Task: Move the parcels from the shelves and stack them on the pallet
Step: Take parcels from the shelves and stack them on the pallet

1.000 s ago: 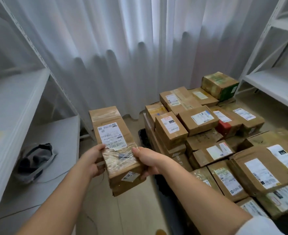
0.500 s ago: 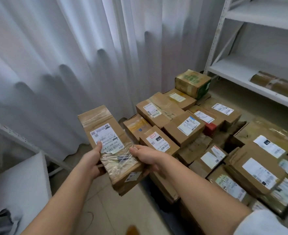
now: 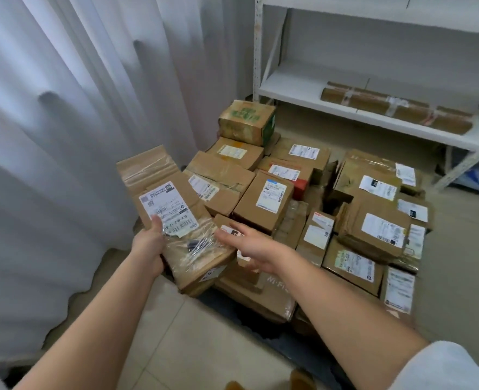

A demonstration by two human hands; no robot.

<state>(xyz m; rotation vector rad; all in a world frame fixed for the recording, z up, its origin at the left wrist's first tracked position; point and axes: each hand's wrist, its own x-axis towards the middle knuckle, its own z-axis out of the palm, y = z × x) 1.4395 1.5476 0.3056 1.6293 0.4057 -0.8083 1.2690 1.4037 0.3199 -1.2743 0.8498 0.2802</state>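
Note:
I hold a long brown cardboard parcel [image 3: 170,209] with a white label and clear tape, raised above the floor at the left edge of the stack. My left hand [image 3: 149,246] grips its near left side, thumb on the label. My right hand [image 3: 253,247] is off the parcel, fingers spread, just to its right above the stacked boxes. Several taped cardboard parcels [image 3: 263,202] lie piled on the dark pallet [image 3: 249,323], whose edge shows under the near boxes. A green-printed box [image 3: 246,121] sits at the pile's far end.
White curtains [image 3: 63,108] hang along the left. A white metal shelf unit [image 3: 373,108] stands behind the pile, with a long brown wrapped parcel [image 3: 396,111] on its lower board. Pale tiled floor [image 3: 193,342] lies in front of the pallet.
The view has swung right, from the left shelf to the pile and the right shelf. My right hand has let go of the parcel, which now rests in my left hand alone.

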